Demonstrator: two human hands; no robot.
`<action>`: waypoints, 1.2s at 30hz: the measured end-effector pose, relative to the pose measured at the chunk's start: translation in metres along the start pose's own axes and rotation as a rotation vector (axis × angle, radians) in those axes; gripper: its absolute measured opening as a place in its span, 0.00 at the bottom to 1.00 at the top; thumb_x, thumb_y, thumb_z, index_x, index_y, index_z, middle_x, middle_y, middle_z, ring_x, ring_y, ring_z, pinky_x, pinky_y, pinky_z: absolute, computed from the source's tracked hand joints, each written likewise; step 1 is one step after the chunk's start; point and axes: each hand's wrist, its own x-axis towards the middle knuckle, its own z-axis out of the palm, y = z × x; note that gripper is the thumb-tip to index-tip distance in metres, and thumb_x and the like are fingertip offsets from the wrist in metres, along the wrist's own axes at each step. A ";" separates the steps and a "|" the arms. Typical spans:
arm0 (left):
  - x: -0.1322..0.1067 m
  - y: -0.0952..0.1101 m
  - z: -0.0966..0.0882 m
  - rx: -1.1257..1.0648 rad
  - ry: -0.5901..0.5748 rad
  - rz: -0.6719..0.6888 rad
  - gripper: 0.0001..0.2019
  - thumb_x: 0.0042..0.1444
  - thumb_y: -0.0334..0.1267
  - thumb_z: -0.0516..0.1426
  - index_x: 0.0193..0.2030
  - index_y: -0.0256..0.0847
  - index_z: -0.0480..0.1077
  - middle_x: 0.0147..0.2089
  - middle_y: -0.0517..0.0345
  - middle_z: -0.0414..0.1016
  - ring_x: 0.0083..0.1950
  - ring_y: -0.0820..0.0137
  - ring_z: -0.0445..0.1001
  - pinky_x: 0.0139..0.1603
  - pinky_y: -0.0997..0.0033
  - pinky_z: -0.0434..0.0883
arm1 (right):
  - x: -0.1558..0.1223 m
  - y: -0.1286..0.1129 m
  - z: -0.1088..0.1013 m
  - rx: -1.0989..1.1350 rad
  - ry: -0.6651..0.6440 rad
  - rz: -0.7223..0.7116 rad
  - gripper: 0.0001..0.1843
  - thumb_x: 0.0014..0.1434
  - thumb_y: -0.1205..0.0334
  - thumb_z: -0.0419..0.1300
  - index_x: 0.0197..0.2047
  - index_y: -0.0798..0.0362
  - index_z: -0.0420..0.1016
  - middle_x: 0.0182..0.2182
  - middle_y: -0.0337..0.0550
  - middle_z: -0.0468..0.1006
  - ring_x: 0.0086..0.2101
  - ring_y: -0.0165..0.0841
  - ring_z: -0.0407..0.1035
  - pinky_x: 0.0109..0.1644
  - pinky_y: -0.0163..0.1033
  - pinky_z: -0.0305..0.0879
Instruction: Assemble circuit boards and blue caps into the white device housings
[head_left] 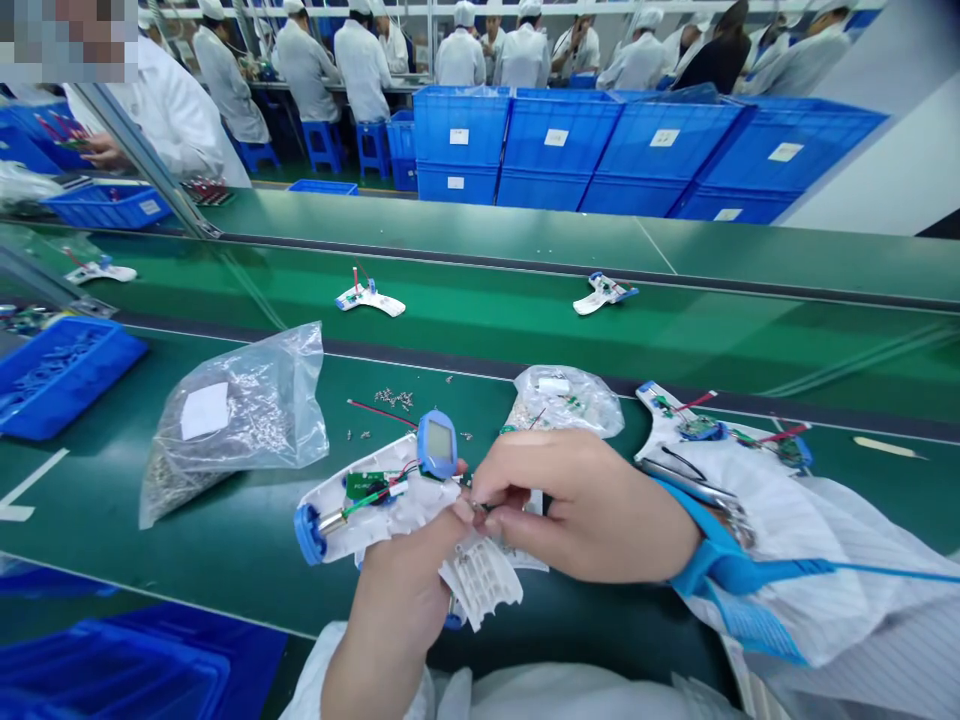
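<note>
My left hand (401, 600) grips a white gun-shaped plastic housing (375, 500) lying open on the green bench, with a green circuit board, red wires, a blue front cap and a blue-framed display (437, 443) inside it. My right hand (581, 505) is closed in a pinch just right of the display, holding something small I cannot make out; a blue strap circles that wrist. A ribbed white grip part (480, 578) sticks out below the hands.
A clear bag of small parts (232, 420) lies at left, loose screws (394, 400) behind the housing, another small bag (566, 398) and an open housing half (705, 430) at right. Blue bins (60, 370) stand left; two housings (371, 298) (604, 293) ride the belt. Workers sit at the back.
</note>
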 end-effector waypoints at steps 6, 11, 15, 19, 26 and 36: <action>-0.003 0.003 0.007 0.063 -0.137 -0.042 0.03 0.40 0.38 0.63 0.25 0.45 0.74 0.24 0.61 0.76 0.30 0.62 0.76 0.35 0.64 0.72 | -0.004 0.012 -0.001 0.287 0.018 0.020 0.05 0.51 0.74 0.59 0.29 0.57 0.75 0.25 0.41 0.77 0.26 0.26 0.71 0.32 0.29 0.68; -0.007 0.005 0.014 0.053 -0.056 -0.052 0.06 0.37 0.38 0.65 0.17 0.41 0.74 0.18 0.58 0.72 0.22 0.68 0.70 0.26 0.69 0.68 | -0.003 0.017 -0.004 0.426 -0.068 0.164 0.02 0.50 0.72 0.60 0.28 0.58 0.75 0.24 0.42 0.77 0.26 0.27 0.72 0.32 0.31 0.69; -0.007 0.003 0.015 0.088 0.014 -0.039 0.06 0.37 0.38 0.66 0.17 0.41 0.75 0.18 0.58 0.72 0.22 0.69 0.70 0.27 0.70 0.67 | -0.002 0.019 -0.004 0.448 -0.079 0.184 0.04 0.50 0.73 0.59 0.27 0.58 0.74 0.24 0.41 0.77 0.27 0.26 0.72 0.33 0.31 0.69; -0.006 0.000 0.013 0.210 0.039 0.027 0.06 0.40 0.40 0.65 0.18 0.43 0.75 0.20 0.57 0.73 0.25 0.67 0.72 0.30 0.70 0.67 | 0.000 0.016 -0.007 0.407 -0.086 0.164 0.09 0.51 0.78 0.55 0.25 0.58 0.72 0.22 0.40 0.75 0.26 0.25 0.70 0.33 0.30 0.67; 0.000 0.002 0.019 0.007 0.024 -0.118 0.13 0.37 0.48 0.64 0.19 0.40 0.73 0.17 0.56 0.71 0.23 0.62 0.73 0.25 0.66 0.68 | -0.009 0.005 -0.019 0.256 -0.168 0.079 0.08 0.52 0.75 0.55 0.26 0.56 0.71 0.24 0.38 0.70 0.26 0.23 0.63 0.31 0.28 0.60; -0.001 0.001 0.036 -0.080 0.097 -0.095 0.14 0.37 0.48 0.63 0.20 0.41 0.69 0.19 0.56 0.72 0.33 0.54 0.77 0.34 0.60 0.71 | -0.011 0.006 -0.015 0.170 -0.259 0.154 0.08 0.50 0.75 0.55 0.25 0.56 0.72 0.25 0.38 0.71 0.26 0.23 0.64 0.31 0.28 0.59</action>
